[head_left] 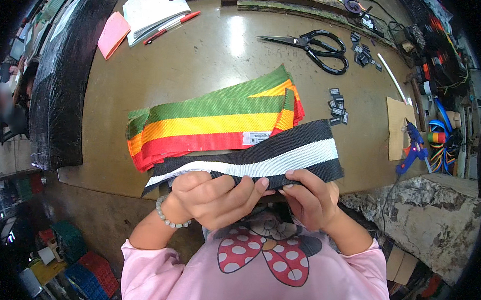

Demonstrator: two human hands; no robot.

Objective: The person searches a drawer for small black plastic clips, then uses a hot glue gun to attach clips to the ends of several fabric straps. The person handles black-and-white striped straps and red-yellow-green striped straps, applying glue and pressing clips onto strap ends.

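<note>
Both hands hold a wide black and white striped webbing strap (283,154) along its near edge. My left hand (214,197), with a bead bracelet at the wrist, is closed on the strap left of its middle. My right hand (311,198) pinches the same edge farther right, its fingers close to the left fingertips. What lies under the strap at the fingertips is hidden. Just beyond it lies a stack of folded green, yellow and red webbing straps (198,124), partly covered by the black and white one. A small white label (257,138) shows on the top strap.
Black-handled scissors (314,48) lie at the far right of the table (223,58). Small black labels (338,106) are scattered near them. A blue glue gun (414,149) rests by cardboard (397,124) at right. Papers (152,9) and a red pen (172,27) sit far left.
</note>
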